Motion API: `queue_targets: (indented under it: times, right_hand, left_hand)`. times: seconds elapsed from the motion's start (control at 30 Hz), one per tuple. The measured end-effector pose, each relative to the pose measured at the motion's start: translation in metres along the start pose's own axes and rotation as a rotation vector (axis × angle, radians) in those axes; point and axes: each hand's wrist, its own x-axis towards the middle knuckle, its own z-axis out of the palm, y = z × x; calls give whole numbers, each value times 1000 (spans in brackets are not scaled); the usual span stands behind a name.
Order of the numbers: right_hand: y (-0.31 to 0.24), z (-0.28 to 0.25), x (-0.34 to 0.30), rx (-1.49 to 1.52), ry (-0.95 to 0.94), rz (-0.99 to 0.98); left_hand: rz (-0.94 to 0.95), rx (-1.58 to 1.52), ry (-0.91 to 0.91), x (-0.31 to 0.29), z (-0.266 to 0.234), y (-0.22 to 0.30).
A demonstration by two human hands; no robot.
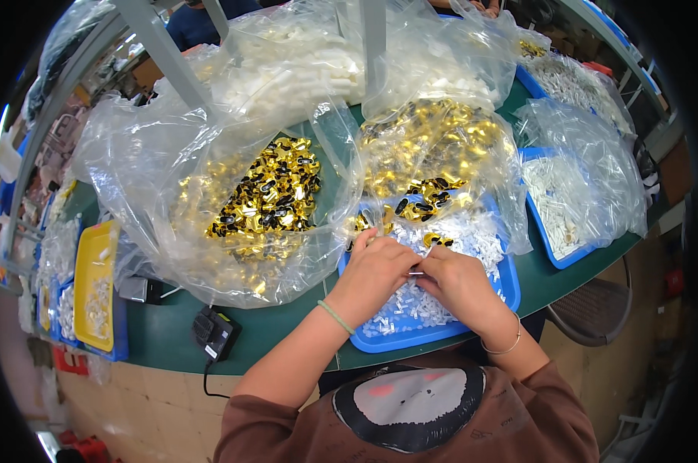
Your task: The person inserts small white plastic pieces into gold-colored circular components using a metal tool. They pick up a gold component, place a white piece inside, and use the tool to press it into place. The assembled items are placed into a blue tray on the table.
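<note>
My left hand (374, 272) and my right hand (463, 287) meet over a blue tray (515, 287). Their fingertips are pinched together around a small pale piece (416, 272), mostly covered by the fingers, so its kind cannot be told. Many small white plastic parts (411, 309) fill the tray under my hands. Just beyond my right fingertips is a small gold-and-black part (437, 241). More gold-and-black parts (430, 199) spill from a clear plastic bag (511, 185) onto the tray's far side.
Left of the tray, another open clear bag (144, 181) holds a heap of gold-and-black parts (276, 185). A black power adapter (215, 333) lies near the green table's (287, 339) front edge. Yellow tray (94, 266) stands far left, another blue tray (539, 218) right. Grey posts (374, 54) rise behind.
</note>
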Motion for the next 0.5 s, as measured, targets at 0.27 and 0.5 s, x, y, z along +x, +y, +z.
queue_targets:
  times: [0.27,0.5]
  right_hand:
    - [-1,-4,-3,20,5,-25]
    - [-2,-4,3,6,12,-67]
  left_hand:
    - [-220,-331,225,0,-8,8]
    - [-625,-1408,243,-2,-5,2]
